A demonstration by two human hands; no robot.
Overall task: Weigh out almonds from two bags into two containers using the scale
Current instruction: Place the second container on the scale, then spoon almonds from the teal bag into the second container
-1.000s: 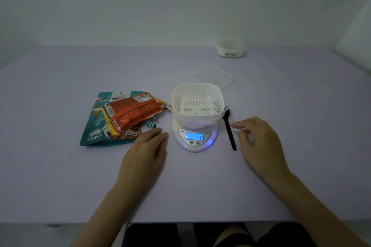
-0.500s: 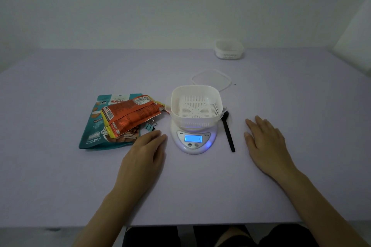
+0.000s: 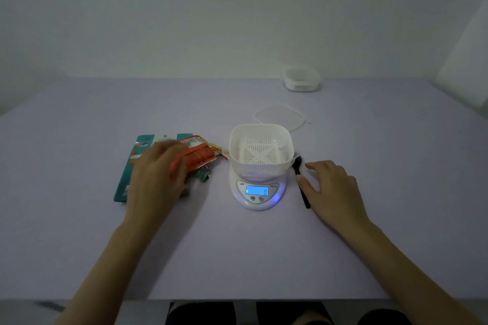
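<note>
Lilac table [image 3: 79, 232] below pale wall [image 3: 237, 21]; left hand [image 3: 153, 179] tight around orange bag [image 3: 201, 157], right hand [image 3: 335, 190] slack and flat.

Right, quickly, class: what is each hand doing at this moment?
Left hand: grips the orange bag.
Right hand: open, holding nothing, beside the black spoon.

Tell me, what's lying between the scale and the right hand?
A black spoon lies between the scale and the right hand, in the head view.
</note>
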